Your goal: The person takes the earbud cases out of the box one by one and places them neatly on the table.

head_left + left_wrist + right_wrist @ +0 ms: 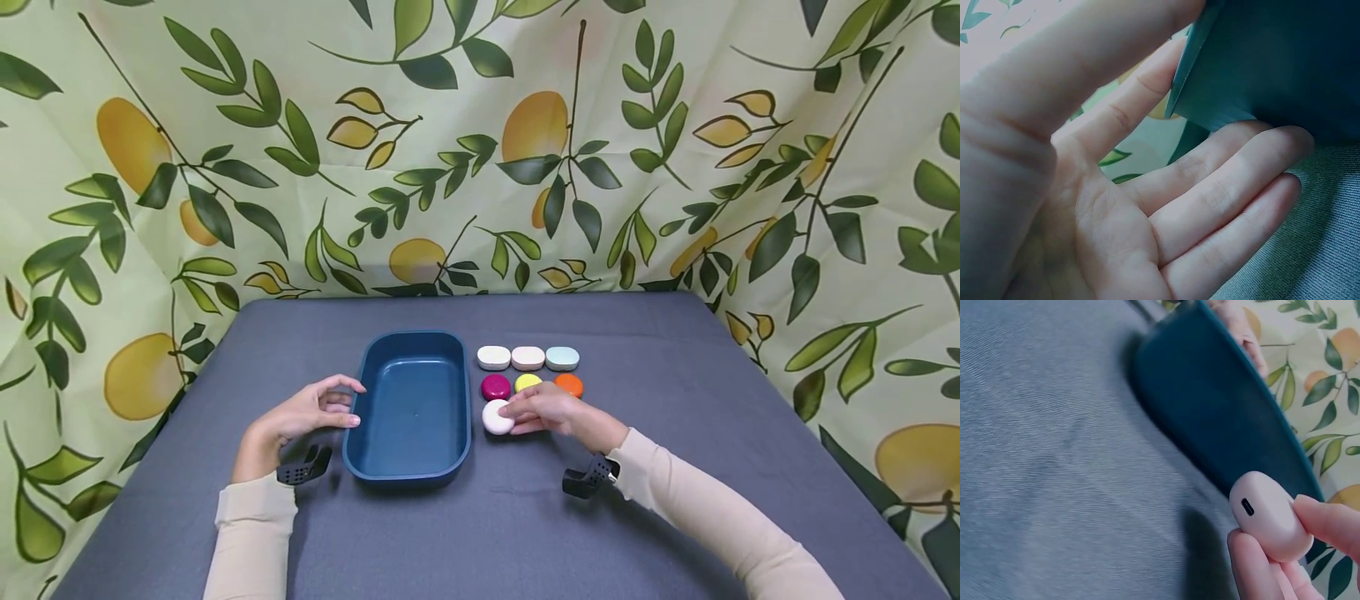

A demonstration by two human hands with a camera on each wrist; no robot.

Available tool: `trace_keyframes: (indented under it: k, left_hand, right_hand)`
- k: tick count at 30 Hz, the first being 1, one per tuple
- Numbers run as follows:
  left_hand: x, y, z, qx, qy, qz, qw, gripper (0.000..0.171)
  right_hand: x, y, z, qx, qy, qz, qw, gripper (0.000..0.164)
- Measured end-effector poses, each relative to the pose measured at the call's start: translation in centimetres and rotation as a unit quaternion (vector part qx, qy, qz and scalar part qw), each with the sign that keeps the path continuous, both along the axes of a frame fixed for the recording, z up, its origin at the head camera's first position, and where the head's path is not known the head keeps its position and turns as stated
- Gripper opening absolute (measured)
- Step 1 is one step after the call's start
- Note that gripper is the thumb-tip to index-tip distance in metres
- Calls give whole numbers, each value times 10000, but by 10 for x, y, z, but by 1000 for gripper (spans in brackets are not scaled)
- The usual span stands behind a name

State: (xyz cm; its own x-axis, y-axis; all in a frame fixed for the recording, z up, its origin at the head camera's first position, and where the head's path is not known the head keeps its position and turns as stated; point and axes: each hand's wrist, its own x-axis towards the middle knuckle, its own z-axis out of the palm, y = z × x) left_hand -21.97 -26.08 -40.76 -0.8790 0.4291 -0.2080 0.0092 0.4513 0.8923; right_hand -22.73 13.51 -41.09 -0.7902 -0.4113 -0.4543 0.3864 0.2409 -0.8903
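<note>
My right hand pinches a small white rounded case between thumb and fingers. In the right wrist view the case looks pale pink and has a dark slot, like a charging port, on its side; a shadow falls on the cloth below it. To its left stands an empty dark blue plastic bin. My left hand is at the bin's left side, its thumb and fingertips touching the rim. From the left wrist the lower fingers extend against the bin's outer wall.
Behind the held case lie a magenta, a yellow and an orange case, the yellow one partly covered by my right hand. Farther back are white, pale pink and light blue oval cases. Grey cloth covers the table.
</note>
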Motion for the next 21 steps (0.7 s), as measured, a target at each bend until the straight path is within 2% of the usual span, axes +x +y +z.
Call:
trace_keyframes:
  k: [11, 16, 21]
  left_hand:
    - [4, 0, -1, 44, -51, 37, 10000, 62]
    - [3, 0, -3, 112, -79, -4, 9999, 61]
    - [2, 1, -5, 70, -43, -18, 10000, 61]
  right_hand:
    - [7, -9, -19, 579, 60, -711, 9958, 7]
    - [9, -12, -20, 897, 259, -759, 9927, 15]
    - [11, -14, -19, 1396, 522, -886, 9848, 20]
